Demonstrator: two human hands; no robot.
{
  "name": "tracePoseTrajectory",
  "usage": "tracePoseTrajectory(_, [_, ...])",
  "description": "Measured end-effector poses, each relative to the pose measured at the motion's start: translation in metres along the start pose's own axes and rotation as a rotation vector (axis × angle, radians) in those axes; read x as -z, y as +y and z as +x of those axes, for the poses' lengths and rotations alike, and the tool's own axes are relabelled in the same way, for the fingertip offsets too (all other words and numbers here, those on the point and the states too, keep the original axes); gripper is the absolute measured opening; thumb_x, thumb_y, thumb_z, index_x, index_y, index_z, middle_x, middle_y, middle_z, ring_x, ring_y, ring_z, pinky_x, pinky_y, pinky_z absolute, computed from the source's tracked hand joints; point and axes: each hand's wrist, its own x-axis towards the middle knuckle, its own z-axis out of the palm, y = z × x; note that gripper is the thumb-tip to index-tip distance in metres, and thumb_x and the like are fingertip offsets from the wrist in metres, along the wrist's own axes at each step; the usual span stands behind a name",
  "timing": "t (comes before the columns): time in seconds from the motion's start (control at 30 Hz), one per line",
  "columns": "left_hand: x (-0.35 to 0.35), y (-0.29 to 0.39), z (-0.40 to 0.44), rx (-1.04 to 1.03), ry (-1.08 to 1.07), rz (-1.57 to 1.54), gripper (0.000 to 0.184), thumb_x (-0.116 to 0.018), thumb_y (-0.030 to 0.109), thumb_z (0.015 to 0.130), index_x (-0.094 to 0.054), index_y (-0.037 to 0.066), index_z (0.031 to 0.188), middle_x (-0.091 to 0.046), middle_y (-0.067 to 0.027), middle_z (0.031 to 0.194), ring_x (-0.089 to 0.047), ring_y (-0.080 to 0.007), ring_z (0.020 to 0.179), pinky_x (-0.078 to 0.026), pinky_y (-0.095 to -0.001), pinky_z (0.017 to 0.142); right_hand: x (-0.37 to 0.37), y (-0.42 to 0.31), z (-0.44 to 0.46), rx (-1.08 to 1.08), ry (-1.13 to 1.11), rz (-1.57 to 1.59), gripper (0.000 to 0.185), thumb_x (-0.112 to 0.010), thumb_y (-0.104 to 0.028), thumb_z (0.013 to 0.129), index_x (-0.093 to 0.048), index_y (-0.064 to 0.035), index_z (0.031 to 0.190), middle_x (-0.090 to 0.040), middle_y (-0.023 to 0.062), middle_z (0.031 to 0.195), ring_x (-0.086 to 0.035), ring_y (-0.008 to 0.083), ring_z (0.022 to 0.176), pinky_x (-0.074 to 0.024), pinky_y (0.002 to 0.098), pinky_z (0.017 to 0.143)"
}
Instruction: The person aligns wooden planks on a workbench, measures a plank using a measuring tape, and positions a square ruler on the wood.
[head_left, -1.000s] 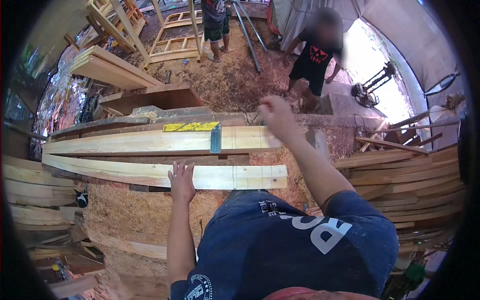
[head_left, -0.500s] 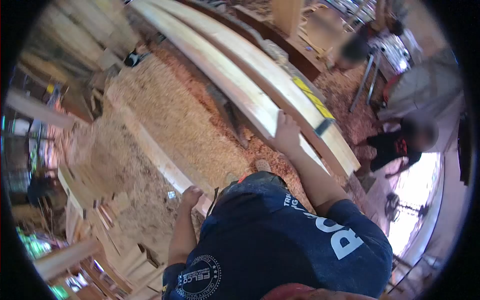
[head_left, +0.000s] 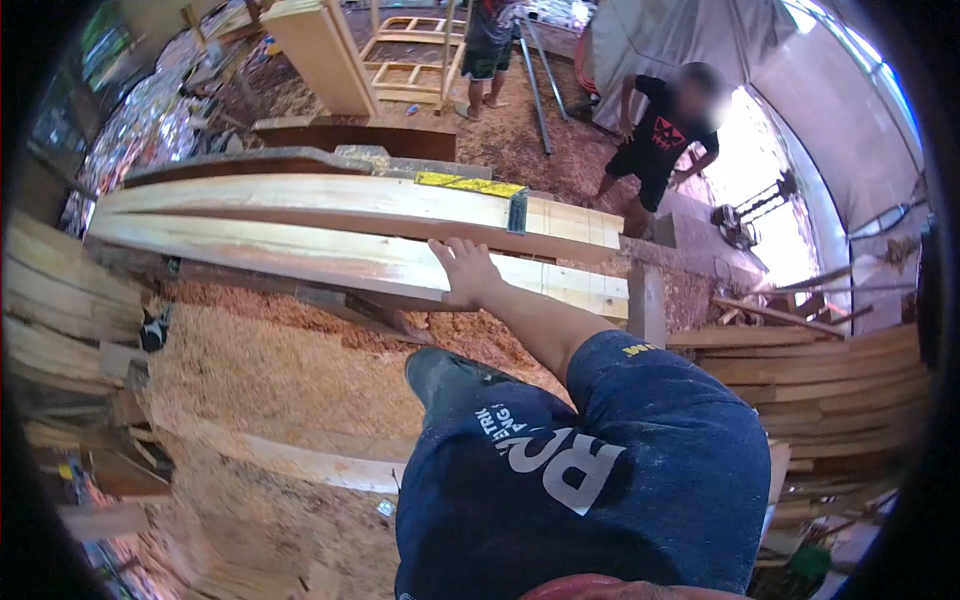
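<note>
My right hand rests with spread fingers on the near long pale plank, close to its right part. Beside it lies the far plank, which is curved and narrows toward the left. A yellow tool with a dark end piece, like a square, lies across the far plank. Thin lines cross both planks near their right ends. My left hand is hidden. Another long pale board slants low across the view, its right end hidden behind my body.
Wood shavings cover the ground. A person in a black shirt stands beyond the planks at the right, and another person's legs show at the back. Stacked boards lie at right, more at left. A thick upright board stands behind.
My view has turned, so the planks now run nearly level across it. My right hand is still on the near plank. My left hand, earlier on the lower board, has left the view.
</note>
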Motion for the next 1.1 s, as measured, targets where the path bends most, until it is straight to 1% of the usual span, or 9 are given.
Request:
tracePoseTrajectory(0.23, [0.095, 0.068, 0.118, -0.259, 0.064, -0.245, 0.029, -0.074, 0.02, 0.098, -0.074, 0.001, 0.121, -0.073, -0.0058, 0.094, -0.069, -0.0181, 0.084, -0.057, -0.0332, 0.077, -0.004, 0.003, 0.002, 0.001, 0.044, 0.052, 0.104, -0.082, -0.051, 0.08, -0.035, -0.0102, 0.164, -0.056, 0.0195, 0.137, -0.053, 0.0378, 0.13, -0.0402, 0.0537, 0.106])
tracePoseTrajectory(0.37, [0.178, 0.109, 0.184, -0.029, 0.114, -0.459, 0.014, -0.068, 0.004, 0.096, -0.071, -0.003, 0.108, -0.067, -0.0012, 0.085, -0.059, -0.0111, 0.074, -0.051, -0.0277, 0.068, -0.003, 0.002, 0.005, -0.001, 0.064, 0.05, 0.105, -0.085, -0.049, 0.077, -0.038, -0.01, 0.162, -0.056, 0.0176, 0.141, -0.052, 0.038, 0.133, -0.0395, 0.0539, 0.109])
tracePoseTrajectory(0.47, [0.22, 0.101, 0.218, -0.045, -0.013, -0.321, 0.008, -0.068, 0.006, 0.095, -0.071, -0.001, 0.098, -0.067, -0.0023, 0.082, -0.06, -0.0112, 0.071, -0.05, -0.0286, 0.064, 0.002, 0.001, 0.005, -0.005, 0.015, 0.08, 0.111, -0.087, -0.049, 0.075, -0.034, -0.0128, 0.165, -0.053, 0.0176, 0.146, -0.049, 0.0377, 0.138, -0.0374, 0.0561, 0.114])
tracePoseTrajectory(0.57, [0.255, 0.103, 0.24, -0.235, 0.068, 0.039, 0.012, -0.068, 0.01, 0.095, -0.069, 0.003, 0.085, -0.068, -0.0035, 0.08, -0.061, -0.011, 0.067, -0.048, -0.0292, 0.06, 0.007, -0.002, 0.011, -0.021, -0.014, 0.042, 0.115, -0.09, -0.046, 0.07, -0.034, -0.0119, 0.165, -0.053, 0.0163, 0.146, -0.049, 0.039, 0.137, -0.0363, 0.059, 0.115])
tracePoseTrajectory(0.7, [0.287, 0.11, 0.256, 0.086, 0.002, -0.361, 0.023, -0.064, 0.016, 0.099, -0.068, 0.002, 0.081, -0.07, -0.0072, 0.083, -0.063, -0.0176, 0.071, -0.051, -0.0368, 0.064, 0.005, -0.012, 0.012, -0.069, -0.074, -0.033, 0.122, -0.092, -0.047, 0.068, -0.029, -0.0125, 0.167, -0.05, 0.0191, 0.148, -0.049, 0.0404, 0.137, -0.0379, 0.0604, 0.112])
tracePoseTrajectory(0.77, [0.29, 0.108, 0.276, 0.019, 0.151, -0.217, 0.023, -0.064, 0.017, 0.1, -0.07, 0.001, 0.084, -0.07, -0.0067, 0.083, -0.063, -0.0176, 0.075, -0.051, -0.0363, 0.068, 0.024, -0.028, 0.029, -0.17, -0.213, -0.006, 0.123, -0.091, -0.047, 0.07, -0.026, -0.0088, 0.167, -0.044, 0.0217, 0.156, -0.045, 0.0452, 0.141, -0.0355, 0.0673, 0.114])
tracePoseTrajectory(0.83, [0.302, 0.125, 0.296, -0.051, 0.233, -0.129, 0.023, -0.064, 0.018, 0.1, -0.072, 0.001, 0.087, -0.069, -0.0062, 0.083, -0.063, -0.0167, 0.077, -0.051, -0.0351, 0.07, 0.018, -0.045, 0.053, -0.077, -0.114, 0.108, 0.124, -0.089, -0.052, 0.072, -0.024, -0.0046, 0.167, -0.045, 0.0259, 0.154, -0.046, 0.0471, 0.14, -0.0346, 0.0657, 0.115])
tracePoseTrajectory(1.0, [0.369, 0.184, 0.326, -0.038, 0.018, -0.203, 0.022, -0.069, 0.02, 0.1, -0.074, -0.001, 0.101, -0.066, -0.0039, 0.081, -0.058, -0.0144, 0.079, -0.05, -0.0329, 0.073, -0.001, -0.143, 0.138, -0.008, 0.027, 0.214, 0.122, -0.091, -0.047, 0.074, -0.025, -0.0019, 0.166, -0.047, 0.0254, 0.154, -0.046, 0.0439, 0.142, -0.034, 0.0598, 0.12])
tracePoseTrajectory(1.1, [0.398, 0.167, 0.395, -0.251, 0.002, -0.054, 0.02, -0.072, 0.017, 0.097, -0.073, 0.0, 0.105, -0.065, -0.0014, 0.08, -0.057, -0.0125, 0.077, -0.048, -0.0297, 0.069, -0.012, -0.197, 0.184, -0.089, 0.038, 0.185, 0.119, -0.091, -0.043, 0.073, -0.027, -0.0021, 0.165, -0.047, 0.0234, 0.154, -0.046, 0.0421, 0.144, -0.0322, 0.0594, 0.122])
